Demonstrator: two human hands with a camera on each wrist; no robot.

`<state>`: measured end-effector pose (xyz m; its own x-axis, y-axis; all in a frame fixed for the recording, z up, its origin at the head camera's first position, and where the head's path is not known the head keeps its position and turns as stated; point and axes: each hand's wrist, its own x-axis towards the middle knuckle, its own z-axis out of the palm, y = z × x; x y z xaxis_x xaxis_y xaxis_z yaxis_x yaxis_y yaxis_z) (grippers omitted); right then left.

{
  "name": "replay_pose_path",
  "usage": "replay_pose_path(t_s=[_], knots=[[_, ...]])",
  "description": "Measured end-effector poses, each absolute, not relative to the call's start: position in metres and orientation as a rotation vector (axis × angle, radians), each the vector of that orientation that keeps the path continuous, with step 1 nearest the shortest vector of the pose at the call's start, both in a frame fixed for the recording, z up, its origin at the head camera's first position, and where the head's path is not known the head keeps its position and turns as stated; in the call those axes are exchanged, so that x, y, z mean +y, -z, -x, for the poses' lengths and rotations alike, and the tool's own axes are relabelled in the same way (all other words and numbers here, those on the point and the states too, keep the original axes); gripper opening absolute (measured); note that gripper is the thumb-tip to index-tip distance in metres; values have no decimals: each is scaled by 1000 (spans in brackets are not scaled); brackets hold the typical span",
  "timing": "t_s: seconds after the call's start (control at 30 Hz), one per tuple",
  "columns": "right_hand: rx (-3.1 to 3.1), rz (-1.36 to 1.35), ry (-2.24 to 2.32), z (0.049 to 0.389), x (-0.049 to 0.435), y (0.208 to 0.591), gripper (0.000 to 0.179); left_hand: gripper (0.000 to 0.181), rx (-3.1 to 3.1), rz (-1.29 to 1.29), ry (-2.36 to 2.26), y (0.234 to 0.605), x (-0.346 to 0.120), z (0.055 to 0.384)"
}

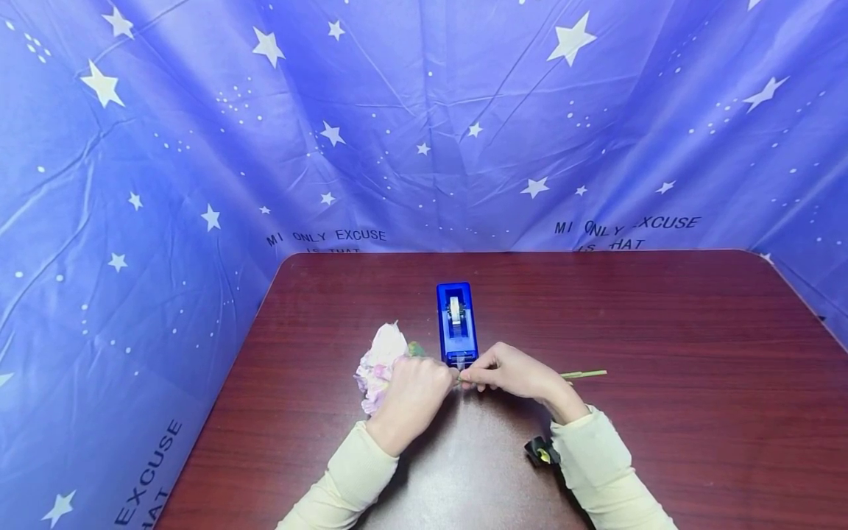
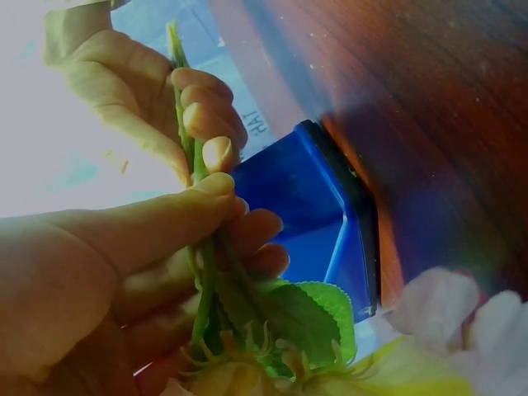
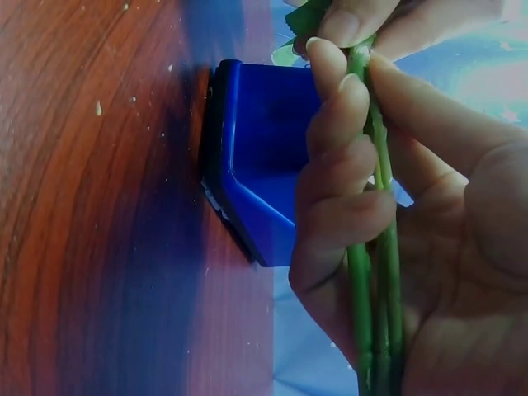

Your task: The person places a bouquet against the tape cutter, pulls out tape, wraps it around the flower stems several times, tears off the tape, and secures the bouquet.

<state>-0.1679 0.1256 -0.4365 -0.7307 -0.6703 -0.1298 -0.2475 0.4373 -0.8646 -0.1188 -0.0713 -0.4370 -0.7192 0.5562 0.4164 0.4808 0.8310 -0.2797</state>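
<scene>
My left hand (image 1: 417, 397) pinches a small bunch of flower stems (image 2: 204, 305) between thumb and fingers, just below the blooms. Pale pink and white flowers (image 1: 380, 361) spread out on its left side, with a green leaf (image 2: 318, 318) beneath them. Right up against it, my right hand (image 1: 520, 372) holds the same stems (image 3: 388, 297), fingers curled round them; their cut ends stick out to the right. Close behind the fingertips stands a blue tape dispenser (image 1: 458, 335), its front end toward the hands. A clear shiny band (image 3: 360, 56) shows on the stems between the hands.
The dark red wooden table (image 1: 662, 331) has rounded far corners. A blue star-printed cloth (image 1: 424, 110) hangs behind it and along both sides. Beside the right cuff is a small black object (image 1: 538, 450) with a yellow patch.
</scene>
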Motion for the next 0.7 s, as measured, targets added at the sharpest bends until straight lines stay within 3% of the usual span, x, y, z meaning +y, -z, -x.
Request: replay_pose_path(t_s=[0.27, 0.53, 0.7], knots=[[2263, 766, 1244, 167, 125, 436, 25, 20, -2546, 761, -131, 436, -71, 118], [2202, 728, 1251, 165, 122, 435, 37, 20, -2559, 740, -137, 436, -70, 118], [2225, 728, 1235, 166, 124, 435, 32, 19, -2552, 747, -123, 436, -70, 118]])
